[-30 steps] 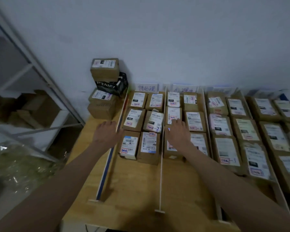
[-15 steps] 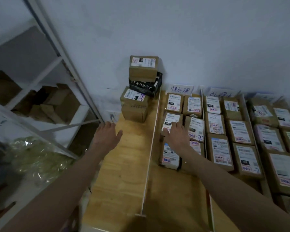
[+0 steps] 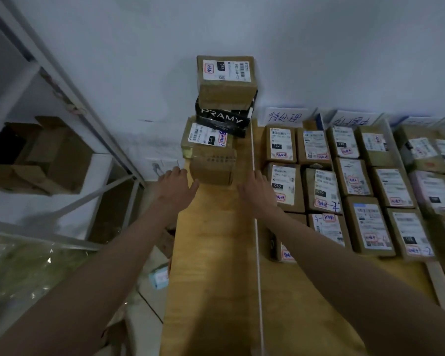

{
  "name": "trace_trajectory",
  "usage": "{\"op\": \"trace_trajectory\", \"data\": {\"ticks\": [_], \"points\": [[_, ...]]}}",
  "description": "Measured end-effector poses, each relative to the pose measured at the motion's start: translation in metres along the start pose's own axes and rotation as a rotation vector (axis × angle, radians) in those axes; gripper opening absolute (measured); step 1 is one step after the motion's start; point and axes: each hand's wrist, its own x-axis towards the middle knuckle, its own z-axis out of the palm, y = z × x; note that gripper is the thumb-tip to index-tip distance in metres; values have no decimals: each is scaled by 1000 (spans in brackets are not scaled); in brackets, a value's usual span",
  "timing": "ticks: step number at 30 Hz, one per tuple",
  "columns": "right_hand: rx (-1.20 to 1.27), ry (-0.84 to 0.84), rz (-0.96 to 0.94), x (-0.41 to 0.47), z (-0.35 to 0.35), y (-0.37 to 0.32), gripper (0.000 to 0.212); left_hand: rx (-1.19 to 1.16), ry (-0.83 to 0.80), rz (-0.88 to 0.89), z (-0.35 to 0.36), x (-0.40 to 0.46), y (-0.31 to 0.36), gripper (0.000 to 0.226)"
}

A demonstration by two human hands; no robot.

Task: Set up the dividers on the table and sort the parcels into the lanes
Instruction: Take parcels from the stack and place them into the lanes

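- Landmark: the stack of unsorted parcels (image 3: 217,129) sitting at the far end of the worktop (image 3: 211,265), against the wall, just left of the white divider (image 3: 257,227).
- Both hands are now reaching toward that stack; a second ago the left hand was resting near the divider and the right hand was lying on parcels already in a lane.
- Left hand (image 3: 176,185) is hovering at the near-left corner of the stack, fingers loosely spread, holding nothing; I cannot tell if the fingertips are touching the bottom box.
- Right hand (image 3: 254,187) is arriving at the near-right corner of the stack, over the divider line, fingers extended and empty.
- Stack is showing four boxes: a plain brown bottom box (image 3: 212,168), a labelled box above it, a black box printed PRAMY (image 3: 222,119), and a labelled brown box on top (image 3: 226,78).
- Sorted parcels (image 3: 319,176) are lying in rows right of the stack, beyond the divider, with handwritten lane signs (image 3: 284,116) standing at the wall.
- Metal shelving (image 3: 62,104) is standing left of the stack, off the worktop.
- Judgement: dividers look set up and the lanes are largely filling; the shift away from the lanes suggests the next parcel is being fetched from this leftover stack.
- Risk: the stack is looking uneven, so pulling the bottom box could topple the upper ones.
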Motion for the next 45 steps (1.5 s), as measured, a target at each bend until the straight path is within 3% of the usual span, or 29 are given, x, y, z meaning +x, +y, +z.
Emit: {"op": "trace_trajectory", "data": {"ticks": [4,12,16,22,26,32,36,38,42,45], "points": [[62,-25,35,40,5,-14,40,-129,-40,-13,0,40,-2,56],[399,-159,315,105,32,-30,40,-525,-128,-118,25,95,-3,46],[489,-131,264,92,45,-19,44,-664,-55,-124,44,76,-3,45],[414,-201,194,39,66,2,95,-837,-111,-178,82,13,-18,58],[377,-192,193,12,82,4,93,-954,-144,-295,90,-14,-13,68],[406,-215,199,-10,88,12,98,-985,-209,-308,94,-29,-16,82],[495,-264,168,-20,84,20,104,-1008,-224,-301,89,-30,-19,75],[582,-262,175,-28,77,21,98,-944,-201,-273,87,-32,-21,71],[959,-220,272,-36,59,15,40,-921,-146,-238,87,-42,-22,69],[1012,-198,328,-41,56,16,38,-1096,-157,-286,81,-53,-18,62]]}}
